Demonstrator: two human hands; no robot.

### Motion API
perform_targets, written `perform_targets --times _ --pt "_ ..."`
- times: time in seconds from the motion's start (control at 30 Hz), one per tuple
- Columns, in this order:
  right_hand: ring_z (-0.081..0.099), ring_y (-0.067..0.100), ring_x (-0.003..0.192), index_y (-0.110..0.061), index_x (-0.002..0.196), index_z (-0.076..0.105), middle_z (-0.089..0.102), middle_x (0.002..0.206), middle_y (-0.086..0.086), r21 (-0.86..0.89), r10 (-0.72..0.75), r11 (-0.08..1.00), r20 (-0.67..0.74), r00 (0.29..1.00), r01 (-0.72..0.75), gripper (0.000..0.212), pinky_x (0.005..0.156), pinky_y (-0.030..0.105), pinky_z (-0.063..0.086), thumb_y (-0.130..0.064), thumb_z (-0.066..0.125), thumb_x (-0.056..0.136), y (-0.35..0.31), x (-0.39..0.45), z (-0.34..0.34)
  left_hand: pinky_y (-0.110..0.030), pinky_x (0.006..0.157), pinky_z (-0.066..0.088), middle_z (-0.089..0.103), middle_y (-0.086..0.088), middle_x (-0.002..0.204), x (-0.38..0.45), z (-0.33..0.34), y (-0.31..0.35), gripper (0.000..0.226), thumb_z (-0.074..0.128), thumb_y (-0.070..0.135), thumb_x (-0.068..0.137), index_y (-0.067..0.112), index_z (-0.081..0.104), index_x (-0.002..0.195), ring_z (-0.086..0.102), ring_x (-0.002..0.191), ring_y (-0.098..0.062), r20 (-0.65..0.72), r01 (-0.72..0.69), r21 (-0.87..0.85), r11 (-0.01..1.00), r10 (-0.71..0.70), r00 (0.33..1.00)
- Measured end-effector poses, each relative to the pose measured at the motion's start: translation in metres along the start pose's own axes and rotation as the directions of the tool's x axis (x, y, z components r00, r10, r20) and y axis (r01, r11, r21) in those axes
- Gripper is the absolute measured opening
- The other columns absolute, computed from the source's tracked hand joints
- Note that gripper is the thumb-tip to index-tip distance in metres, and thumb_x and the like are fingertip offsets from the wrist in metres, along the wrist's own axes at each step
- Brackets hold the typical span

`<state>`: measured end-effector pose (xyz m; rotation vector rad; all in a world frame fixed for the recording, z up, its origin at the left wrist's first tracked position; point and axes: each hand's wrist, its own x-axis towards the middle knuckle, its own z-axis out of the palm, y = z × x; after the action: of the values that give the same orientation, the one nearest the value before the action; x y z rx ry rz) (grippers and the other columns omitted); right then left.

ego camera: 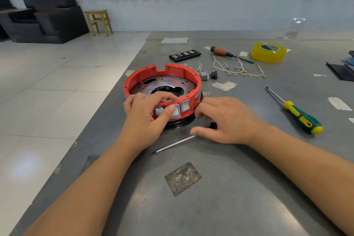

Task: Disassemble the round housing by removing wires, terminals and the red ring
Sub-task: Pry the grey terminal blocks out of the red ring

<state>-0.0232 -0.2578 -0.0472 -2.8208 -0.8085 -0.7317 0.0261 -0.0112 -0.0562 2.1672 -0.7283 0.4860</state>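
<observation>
Red ring sits on the housing, wires already out; my left hand pinches its rim, right hand loosely curled.

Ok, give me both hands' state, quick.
Left hand: pinching the red ring.
Right hand: curled fingers against the ring; grip cannot be told.

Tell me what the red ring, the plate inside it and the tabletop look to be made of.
Red ring: likely moulded plastic, matte, with ribs and notches in its wall.
Plate: seemingly bare metal, dull silver sheen, punched holes.
Tabletop: apparently sheet metal, grey, soft reflections, scuffs and tape residue.
</observation>
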Motion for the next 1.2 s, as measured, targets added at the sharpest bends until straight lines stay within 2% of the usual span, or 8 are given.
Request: perform_targets --times 0.1,0.2,0.5,0.63,0.73,0.9,1.03,1.2 --pt "0.057 0.012 0.080 -0.022 0.111 0.057 0.059 0.101 -0.007 0.056 0.097 0.994 -0.150 0.984 -0.089 0.046 0.064 0.028 0.048 -0.064 0.056 0.091 -0.016 0.011 0.007 -0.027 0.107 0.023 0.059 0.039 0.095 0.000 0.000 0.001 0.021 0.057 0.049 0.092 0.054 0.058 0.112 0.029 0.114 0.018 -0.024 -0.007 -0.023 1.000 0.006 1.000" --pt "0.056 0.011 0.090 -0.023 0.127 0.057 0.055 0.115 -0.003 0.050 0.075 0.996 -0.153 0.985 -0.068 0.050 0.068 0.026 0.050 -0.053 0.068 0.088 -0.027 0.022 0.017 -0.023 0.110 0.018 0.068 0.024 0.103 0.001 -0.002 0.001 0.024 0.060 0.054 0.090 0.050 0.059 0.113 0.041 0.119 0.000 -0.022 -0.005 -0.030 1.000 0.004 1.000" --pt "0.059 0.013 0.092 -0.021 0.120 0.068 0.058 0.112 -0.004 0.152 0.067 0.988 -0.247 0.967 -0.030 0.033 0.065 0.036 0.055 -0.038 0.073 0.091 -0.027 0.022 0.026 -0.012 0.104 0.014 0.065 0.019 0.110 0.003 -0.002 -0.003 0.052 0.054 0.079 0.075 0.052 0.054 0.119 0.041 0.124 -0.017 0.054 -0.003 0.012 1.000 0.002 0.999" --pt "0.060 0.014 0.097 -0.018 0.119 0.065 0.057 0.117 -0.005 0.263 0.093 0.964 -0.224 0.970 -0.032 0.039 0.075 0.036 0.055 -0.043 0.073 0.091 -0.025 0.017 0.023 -0.023 0.109 0.020 0.063 0.017 0.108 0.000 -0.002 -0.006 0.035 0.037 0.075 0.087 0.060 0.053 0.114 0.033 0.123 -0.003 0.051 0.015 -0.028 1.000 -0.014 0.999" --pt "0.059 0.012 0.093 -0.017 0.115 0.064 0.058 0.111 -0.005 0.336 0.144 0.940 -0.211 0.967 -0.067 0.035 0.079 0.036 0.054 -0.039 0.075 0.090 -0.021 0.013 0.019 -0.026 0.108 0.017 0.058 0.019 0.093 0.000 0.001 -0.006 0.038 0.030 0.059 0.099 0.048 0.062 0.117 0.034 0.116 0.011 0.001 -0.003 0.019 1.000 0.003 1.000" --pt "0.055 0.010 0.088 -0.020 0.122 0.064 0.054 0.101 -0.011 0.375 0.254 0.914 -0.224 0.941 -0.158 0.033 0.079 0.024 0.048 -0.027 0.070 0.090 -0.006 0.005 0.007 -0.030 0.108 0.016 0.061 0.020 0.091 0.001 0.003 -0.004 0.034 0.038 0.052 0.102 0.041 0.067 0.115 0.045 0.105 -0.006 0.023 -0.014 0.185 0.983 0.010 1.000" --pt "0.056 0.006 0.089 -0.029 0.119 0.067 0.055 0.101 -0.014 0.295 0.323 0.919 -0.189 0.927 -0.261 0.027 0.076 0.018 0.045 -0.040 0.062 0.094 0.009 0.003 -0.001 -0.039 0.110 0.022 0.058 0.018 0.091 0.003 0.004 -0.003 0.037 0.034 0.051 0.104 0.041 0.067 0.117 0.048 0.104 -0.012 0.009 0.007 0.275 0.961 -0.010 1.000" --pt "0.060 0.005 0.081 -0.029 0.105 0.071 0.063 0.086 -0.014 0.348 0.521 0.823 -0.150 0.840 -0.449 0.026 0.072 0.014 0.045 -0.046 0.077 0.086 0.034 0.004 -0.008 -0.037 0.106 0.021 0.062 0.016 0.095 0.004 0.002 -0.003 0.038 0.033 0.048 0.103 0.042 0.067 0.119 0.050 0.107 -0.015 -0.039 0.069 0.332 0.941 -0.060 0.997"
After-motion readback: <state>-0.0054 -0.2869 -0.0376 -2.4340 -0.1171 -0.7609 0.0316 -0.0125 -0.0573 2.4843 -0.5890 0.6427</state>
